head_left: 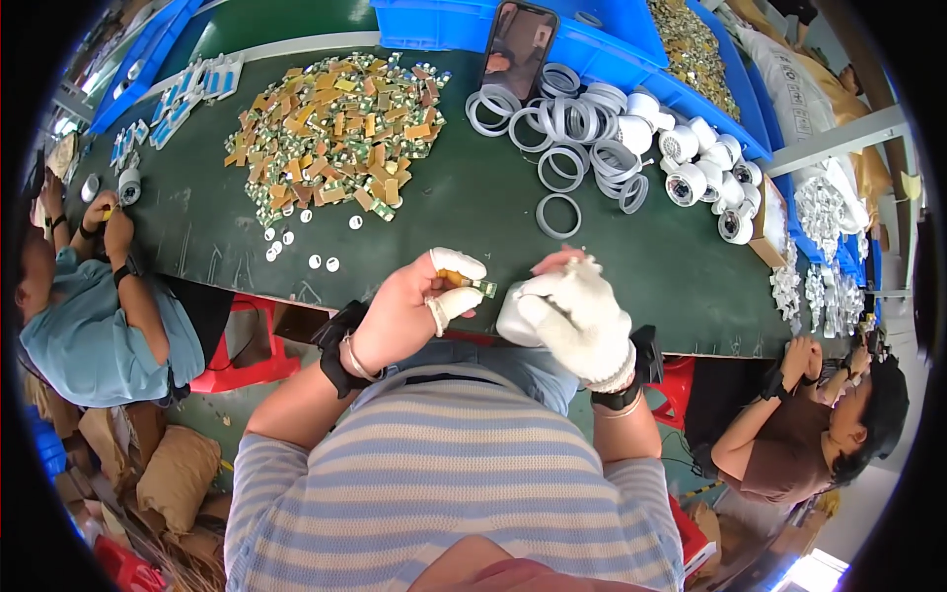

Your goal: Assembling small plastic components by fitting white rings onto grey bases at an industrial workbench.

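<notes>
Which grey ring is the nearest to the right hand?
The lowest ring in the picture: it lies below the other rings, closer to the right hand.

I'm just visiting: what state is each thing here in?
Left hand: closed on a circuit board
Right hand: gloved, closed around a white part
Board pile: loosely heaped
Small white discs: scattered
Grey rings: piled
White camera housings: clustered, facing various ways
Phone: tilted up
Blue bin: holding many small parts

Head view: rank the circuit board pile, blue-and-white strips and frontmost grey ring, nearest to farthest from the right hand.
1. Frontmost grey ring: just beyond the right hand.
2. Circuit board pile: leftward, farther up the table.
3. Blue-and-white strips: far left.
</notes>
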Motion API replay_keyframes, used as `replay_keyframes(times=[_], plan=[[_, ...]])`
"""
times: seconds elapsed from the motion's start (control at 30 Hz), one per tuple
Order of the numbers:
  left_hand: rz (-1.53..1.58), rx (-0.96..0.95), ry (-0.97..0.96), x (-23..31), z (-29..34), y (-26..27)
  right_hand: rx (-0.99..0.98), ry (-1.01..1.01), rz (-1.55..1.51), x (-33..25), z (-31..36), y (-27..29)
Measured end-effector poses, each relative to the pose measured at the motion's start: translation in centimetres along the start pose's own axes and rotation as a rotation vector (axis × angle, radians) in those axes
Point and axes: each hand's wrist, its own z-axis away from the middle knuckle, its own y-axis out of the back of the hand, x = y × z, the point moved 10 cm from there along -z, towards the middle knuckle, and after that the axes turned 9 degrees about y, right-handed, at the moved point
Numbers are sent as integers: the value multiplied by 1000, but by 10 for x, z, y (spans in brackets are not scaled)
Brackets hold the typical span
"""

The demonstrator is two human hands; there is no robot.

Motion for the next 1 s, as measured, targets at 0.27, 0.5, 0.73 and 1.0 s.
replay_keyframes(times=[0.27, 0.5, 0.73, 1.0], plan=[[-40, -86, -51, 15, 18, -15, -113, 57, -91, 0, -13, -22], [-212, 21, -94, 21, 23, -15, -107, -52, -143, 5, -9, -21], [-229, 48, -127, 20, 23, -17, -105, -37, -225, 3, -9, -23], [-2, -104, -53, 6, 19, -24, -133, -36, -225, 8, -6, -24]])
